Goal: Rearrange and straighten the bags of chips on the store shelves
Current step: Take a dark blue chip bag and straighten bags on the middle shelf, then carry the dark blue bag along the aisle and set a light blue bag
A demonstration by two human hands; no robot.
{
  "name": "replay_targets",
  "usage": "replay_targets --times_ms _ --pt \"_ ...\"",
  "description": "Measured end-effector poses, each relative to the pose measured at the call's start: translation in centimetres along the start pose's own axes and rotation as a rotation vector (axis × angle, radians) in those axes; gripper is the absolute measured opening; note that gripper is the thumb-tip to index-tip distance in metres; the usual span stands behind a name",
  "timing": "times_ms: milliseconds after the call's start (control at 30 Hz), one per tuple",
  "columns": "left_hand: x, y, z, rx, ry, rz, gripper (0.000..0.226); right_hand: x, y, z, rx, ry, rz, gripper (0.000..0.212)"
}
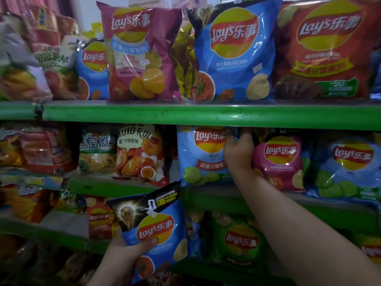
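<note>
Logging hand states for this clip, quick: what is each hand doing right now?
Left hand: holds the black-topped blue Lay's bag.
Right hand: grips the top of a shelved bag; which one is unclear.

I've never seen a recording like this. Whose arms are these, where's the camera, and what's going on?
There is no machine here. A person wears a wide-angle camera on the head, so this single picture looks forward and down along their own arms. In front stand green shelves full of chip bags. The left hand holds a blue bag with a black top off the shelf, thumb across its front. The right hand reaches to the middle shelf and curls its fingers over a dark-edged bag, between a light blue bag and a pink bag. The hand hides most of that bag.
</note>
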State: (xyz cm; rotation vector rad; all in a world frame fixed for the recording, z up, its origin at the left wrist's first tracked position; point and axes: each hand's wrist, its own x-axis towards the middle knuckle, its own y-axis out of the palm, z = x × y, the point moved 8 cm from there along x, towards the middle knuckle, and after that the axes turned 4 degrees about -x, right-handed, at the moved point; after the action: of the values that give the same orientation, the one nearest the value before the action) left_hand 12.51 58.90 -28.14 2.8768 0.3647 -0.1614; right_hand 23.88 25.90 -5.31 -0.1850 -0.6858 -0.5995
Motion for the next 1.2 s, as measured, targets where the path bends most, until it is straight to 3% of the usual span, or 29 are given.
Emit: replay_targets --times_ms 133,233,333,433,533,633,733,867,967,1000,1100,1200 --pt "0.0 1.2 -0.2 0.077 0.014 0.001 0.176 -0.8 0.1 -0.5 -0.03 -0.031 -0.073 0.031" --pt "-0.3 2.5 -0.8 0.087 0.016 0.027 0.17 -1.9 0.6 -2.3 -0.064 0.072 -0.083 0.018" --pt "-0.8 3.7 -1.0 0.119 -0.006 0.058 0.165 -2.4 0.3 -2.4 -0.095 0.067 -0.058 0.021" --pt "-1.4 5.2 -0.8 0.137 0.004 0.087 0.153 -3.0 -1.4 -1.6 -0.108 0.017 0.027 0.028" --pt "-2.0 7.3 -0.4 0.169 0.036 0.138 0.125 -5.6 -4.1 -1.3 -0.021 -0.021 0.178 0.02" --pt "-2.0 10.6 0.3 0.246 0.063 0.252 0.117 -8.7 -7.0 -1.9 -0.007 -0.053 0.318 0.018" --pt "-1.9 13.9 0.7 0.278 0.1 0.3 0.099 -9.1 -10.2 -2.8 -0.08 -0.097 0.346 0.004" --pt "-1.8 18.0 0.6 0.306 0.16 0.367 0.055 -5.7 -16.2 -4.1 -0.25 -0.125 0.173 0.018" --pt "-1.5 19.4 0.6 0.295 0.176 0.37 0.067 -2.7 -19.0 -4.4 -0.428 -0.161 0.055 0.011" --pt "-1.4 19.6 0.7 0.282 0.177 0.355 0.069 -2.0 -19.1 -4.1 -0.513 -0.2 0.056 0.02" --pt "-1.4 20.4 0.9 0.291 0.171 0.338 0.063 -1.0 -17.7 -3.7 -0.874 -0.408 0.105 0.043" --pt "-1.7 21.0 1.3 0.301 0.175 0.34 0.065 0.3 -15.7 -5.4 -0.991 -0.341 0.233 0.052"
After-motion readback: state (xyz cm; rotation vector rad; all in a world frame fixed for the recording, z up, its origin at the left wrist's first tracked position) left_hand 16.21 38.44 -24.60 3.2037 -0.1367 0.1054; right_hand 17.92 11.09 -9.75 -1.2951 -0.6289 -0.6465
